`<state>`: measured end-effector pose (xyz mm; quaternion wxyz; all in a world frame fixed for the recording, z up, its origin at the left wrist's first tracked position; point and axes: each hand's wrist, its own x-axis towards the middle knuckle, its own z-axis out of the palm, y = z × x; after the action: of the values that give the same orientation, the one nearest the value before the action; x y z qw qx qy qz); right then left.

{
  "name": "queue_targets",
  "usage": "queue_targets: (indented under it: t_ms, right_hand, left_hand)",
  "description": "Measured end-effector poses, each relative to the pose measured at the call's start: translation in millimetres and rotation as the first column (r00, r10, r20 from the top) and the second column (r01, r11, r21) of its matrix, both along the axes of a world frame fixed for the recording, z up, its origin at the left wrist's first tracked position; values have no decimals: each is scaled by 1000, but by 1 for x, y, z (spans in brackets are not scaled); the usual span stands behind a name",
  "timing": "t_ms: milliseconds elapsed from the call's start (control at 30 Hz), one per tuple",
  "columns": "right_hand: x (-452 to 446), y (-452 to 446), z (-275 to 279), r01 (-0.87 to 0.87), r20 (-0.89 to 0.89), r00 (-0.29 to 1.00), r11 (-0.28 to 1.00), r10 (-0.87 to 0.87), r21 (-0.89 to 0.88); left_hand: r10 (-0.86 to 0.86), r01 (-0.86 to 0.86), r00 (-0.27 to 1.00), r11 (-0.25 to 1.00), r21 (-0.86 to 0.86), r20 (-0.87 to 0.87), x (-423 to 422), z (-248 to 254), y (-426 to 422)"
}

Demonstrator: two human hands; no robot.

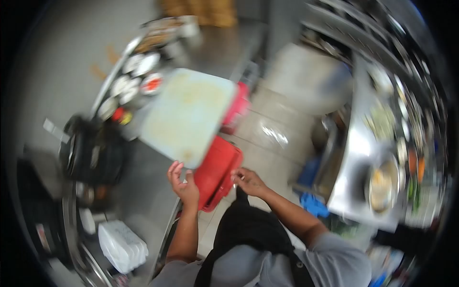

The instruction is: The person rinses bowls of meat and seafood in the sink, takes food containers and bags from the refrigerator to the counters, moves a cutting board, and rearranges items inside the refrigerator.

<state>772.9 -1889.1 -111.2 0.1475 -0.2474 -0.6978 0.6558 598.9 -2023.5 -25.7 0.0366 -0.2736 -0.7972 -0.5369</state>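
Note:
My left hand (185, 185) is raised with its fingers apart and nothing in it, at the near corner of a pale, stained cutting board (189, 112). The board lies on the steel counter and sticks out past its edge. Whether my fingertips touch the board, I cannot tell. My right hand (248, 182) is beside the right side of a red plastic bin (210, 174), which sits below the board's edge. Its fingers are curled in, and anything between them is too small and blurred to make out.
Small bowls (128, 88), one with chopped red food (152, 84), stand behind the board. A dark appliance (95, 150) and white stacked containers (122, 246) are at left. Across the tiled floor (275, 129), another steel counter (346, 162) bears a round dish (382, 186) of food.

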Motion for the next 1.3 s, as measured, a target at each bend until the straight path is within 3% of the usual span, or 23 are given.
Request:
queue_targets:
  t_ms: [100,167,267,300,333,367,433,500,567,667,767,900,967,1033,1100,1200,1267,1300]
  right_hand:
    - [146,-38,-50,-91,430,898,996,93,-24]
    - [240,-68,-90,-39,675,738,999,22,11]
    - [376,-109,-216,-166,792,609,982,34,85]
    - [414,-108,-218,81,839,539,996,-74,36]
    - [454,-123,-280,250,809,495,943,-318,218]
    - [473,-122,-260,531,744,306,755,-594,384]
    - [492,-87,-171,855,645,40,361,-763,373]
    - [521,-64,-247,990,488,-101,-41,-867,132]
    - [530,-38,-202,757,316,-654,-595,-688,270]
    - [549,-11,-185,600,345,-747,-800,-569,-21]
    - [564,-24,-142,842,424,-521,-365,-741,396]
    - [597,-28,-87,937,588,-253,-43,-768,346]
    - [601,-23,-91,912,430,-268,-83,-862,401]
    - [600,-20,-90,917,330,-239,-99,-913,387]
    - [592,-28,-85,946,299,-177,-78,-938,315]
    - [570,-49,-80,993,296,-1,35,-955,114]
    - [571,-61,-56,986,308,163,147,-937,-73]
    - [575,-58,-62,998,253,47,33,-966,-57]
  left_hand:
    - [-331,313,923,942,121,196,66,-27,12]
    - [-452,545,759,834,-79,468,99,-53,6]
    - [-433,785,543,566,-252,719,171,-53,9]
    - [-459,835,500,481,-267,734,193,-52,16]
    - [-481,874,458,397,-281,748,214,-50,17]
    - [-493,902,421,314,-296,762,229,-48,15]
    - [-539,935,353,182,-303,765,252,-54,18]
    - [-558,933,333,78,-352,760,272,-49,19]
    - [-572,903,354,4,-430,740,296,-34,24]
    - [-555,923,338,41,-381,760,312,-33,20]
    - [-422,902,391,-1,-432,818,342,-41,22]
    - [-437,909,245,-206,-362,866,403,-85,28]
    - [-329,939,171,-232,-255,929,441,-118,43]
    - [-84,997,68,50,-64,994,496,-132,67]
    - [-13,943,-97,320,96,995,543,-150,95]
    - [-98,819,-344,455,350,934,587,-149,118]
    - [-158,799,-163,558,224,974,577,-173,124]
    - [-184,778,-68,606,168,981,569,-186,129]
